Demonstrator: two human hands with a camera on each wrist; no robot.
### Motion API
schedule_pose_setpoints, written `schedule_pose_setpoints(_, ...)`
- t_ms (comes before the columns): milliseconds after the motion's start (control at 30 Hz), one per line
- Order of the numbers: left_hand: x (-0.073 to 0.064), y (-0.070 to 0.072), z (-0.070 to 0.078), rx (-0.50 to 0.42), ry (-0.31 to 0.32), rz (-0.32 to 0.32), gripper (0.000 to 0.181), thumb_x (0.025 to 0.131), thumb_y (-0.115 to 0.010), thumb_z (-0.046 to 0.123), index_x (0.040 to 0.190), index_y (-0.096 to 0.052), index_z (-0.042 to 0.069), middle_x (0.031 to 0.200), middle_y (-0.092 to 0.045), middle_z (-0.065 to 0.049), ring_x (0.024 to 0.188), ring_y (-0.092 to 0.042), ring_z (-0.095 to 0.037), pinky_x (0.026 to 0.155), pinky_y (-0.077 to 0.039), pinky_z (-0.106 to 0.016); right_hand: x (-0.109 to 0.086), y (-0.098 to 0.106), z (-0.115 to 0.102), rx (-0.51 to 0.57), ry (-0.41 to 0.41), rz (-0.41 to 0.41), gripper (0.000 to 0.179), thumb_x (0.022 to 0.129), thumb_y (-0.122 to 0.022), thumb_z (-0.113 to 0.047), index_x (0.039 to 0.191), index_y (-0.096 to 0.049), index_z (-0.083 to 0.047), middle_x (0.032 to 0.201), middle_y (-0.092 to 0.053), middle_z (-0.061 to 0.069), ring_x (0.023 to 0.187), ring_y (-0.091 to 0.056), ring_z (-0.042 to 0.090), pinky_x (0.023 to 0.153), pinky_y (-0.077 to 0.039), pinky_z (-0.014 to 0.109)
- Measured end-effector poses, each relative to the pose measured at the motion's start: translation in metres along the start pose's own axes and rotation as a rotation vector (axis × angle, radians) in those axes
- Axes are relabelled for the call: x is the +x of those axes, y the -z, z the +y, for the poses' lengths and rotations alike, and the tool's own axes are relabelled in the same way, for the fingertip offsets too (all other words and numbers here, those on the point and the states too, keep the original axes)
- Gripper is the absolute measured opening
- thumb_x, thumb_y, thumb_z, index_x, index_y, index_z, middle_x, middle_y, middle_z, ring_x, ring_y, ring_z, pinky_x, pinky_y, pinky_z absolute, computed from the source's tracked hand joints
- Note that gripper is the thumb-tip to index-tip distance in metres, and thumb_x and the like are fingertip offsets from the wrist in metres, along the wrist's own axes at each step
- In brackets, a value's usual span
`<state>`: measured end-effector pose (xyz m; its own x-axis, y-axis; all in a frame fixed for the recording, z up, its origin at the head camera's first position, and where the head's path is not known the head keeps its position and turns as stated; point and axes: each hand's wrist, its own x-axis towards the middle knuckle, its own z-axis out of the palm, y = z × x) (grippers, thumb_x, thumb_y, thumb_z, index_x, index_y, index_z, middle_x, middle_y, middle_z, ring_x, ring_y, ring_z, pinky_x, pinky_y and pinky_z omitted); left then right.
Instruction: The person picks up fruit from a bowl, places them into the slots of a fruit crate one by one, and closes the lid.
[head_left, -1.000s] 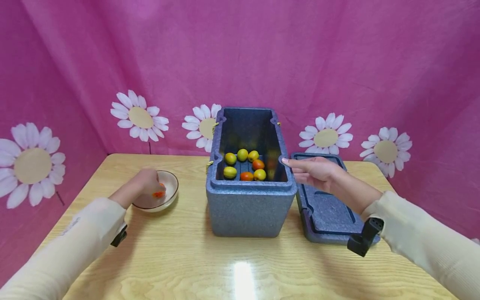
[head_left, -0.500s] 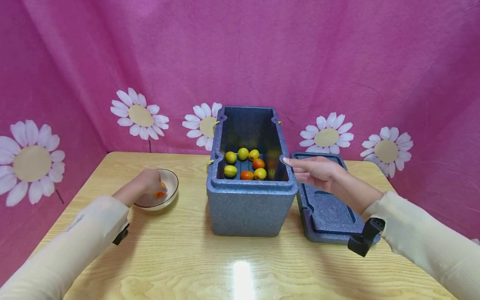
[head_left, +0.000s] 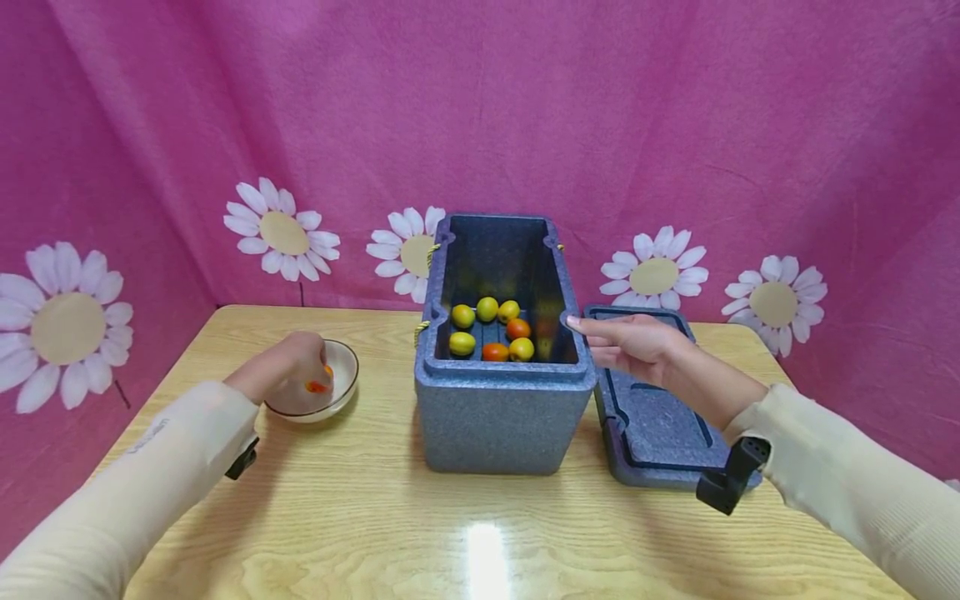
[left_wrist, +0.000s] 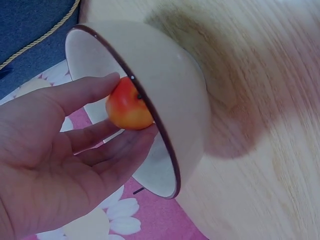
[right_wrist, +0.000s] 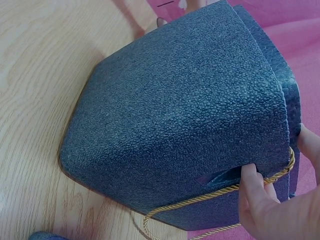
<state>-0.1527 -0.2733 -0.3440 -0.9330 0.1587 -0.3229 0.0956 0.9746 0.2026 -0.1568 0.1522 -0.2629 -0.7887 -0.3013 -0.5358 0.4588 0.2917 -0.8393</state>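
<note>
My left hand (head_left: 292, 362) reaches into a white bowl (head_left: 342, 375) with a dark brown rim, on the left of the table. In the left wrist view, its thumb and fingers pinch a small red-and-yellow apple (left_wrist: 125, 107) just inside the bowl. Farther right, my right hand (head_left: 637, 342) grips the right side of a grey-blue foam box (head_left: 498, 429). The right thumb lies on the box's rim; in the right wrist view, the fingers (right_wrist: 255, 192) are at a recess in the side wall. Inside the open box lie several yellow fruits (head_left: 487, 309) and red fruits (head_left: 495, 352).
The box's lid (head_left: 660, 417) lies on the wooden table (head_left: 360, 533), to the right of the box and partly under my right forearm. A yellow cord (right_wrist: 200, 197) loops along the box's side. A pink curtain (head_left: 495, 108) with white flowers hangs behind the table.
Almost nothing differs. The left hand stays at the apple in the bowl with only slight shifts, and the right hand keeps its place on the box.
</note>
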Motion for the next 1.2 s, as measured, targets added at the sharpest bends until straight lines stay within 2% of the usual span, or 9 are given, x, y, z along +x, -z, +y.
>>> schedule_pose_setpoints(200, -0.001, 0.003, -0.002, 0.002, 0.013, -0.028, 0.026, 0.071, -0.079, 0.019, 0.082, -0.065, -0.001, 0.079, -0.063, -0.010, 0.079, -0.055, -0.022, 0.072, -0.047, -0.027, 0.001, 0.001, 0.001, 0.019, -0.003, 0.010, 0.087, 0.090, -0.062, -0.041, 0.152, -0.016, -0.002, 0.156, -0.031, 0.017, 0.087, -0.065, -0.002, 0.103, -0.042, 0.027)
schedule_pose_setpoints(367, -0.004, 0.008, -0.001, -0.023, 0.017, -0.056, 0.027, 0.071, -0.078, 0.016, 0.085, -0.065, -0.003, 0.082, -0.063, -0.011, 0.079, -0.054, -0.021, 0.069, -0.047, -0.026, 0.000, 0.001, 0.002, 0.040, -0.001, 0.008, 0.087, 0.090, -0.062, -0.040, 0.153, -0.015, -0.001, 0.155, -0.032, 0.019, 0.085, -0.066, -0.002, 0.100, -0.044, 0.026)
schedule_pose_setpoints(600, -0.013, 0.012, -0.002, -0.069, 0.007, -0.067, 0.026, 0.071, -0.077, 0.016, 0.084, -0.064, -0.003, 0.081, -0.062, -0.010, 0.079, -0.055, -0.021, 0.067, -0.046, -0.025, 0.000, 0.001, 0.001, 0.027, -0.014, 0.005, 0.091, 0.089, -0.063, -0.042, 0.153, -0.013, -0.002, 0.157, -0.030, 0.016, 0.094, -0.063, 0.001, 0.107, -0.039, 0.029)
schedule_pose_setpoints(833, -0.018, 0.016, -0.001, -0.076, 0.004, -0.063, 0.024, 0.071, -0.076, 0.016, 0.083, -0.064, -0.002, 0.077, -0.062, -0.008, 0.076, -0.055, -0.020, 0.064, -0.043, -0.023, -0.002, 0.000, 0.000, 0.037, -0.017, 0.020, 0.088, 0.089, -0.063, -0.041, 0.153, -0.015, -0.002, 0.155, -0.033, 0.016, 0.083, -0.067, -0.001, 0.101, -0.043, 0.027)
schedule_pose_setpoints(1200, -0.024, 0.024, 0.010, -0.097, -0.009, -0.055, 0.023, 0.073, -0.075, 0.017, 0.084, -0.063, 0.001, 0.078, -0.061, -0.007, 0.075, -0.051, -0.019, 0.062, -0.039, -0.022, -0.001, 0.000, 0.001, 0.048, -0.014, 0.020, 0.091, 0.089, -0.064, -0.041, 0.153, -0.013, -0.002, 0.156, -0.031, 0.017, 0.082, -0.067, -0.001, 0.100, -0.043, 0.026)
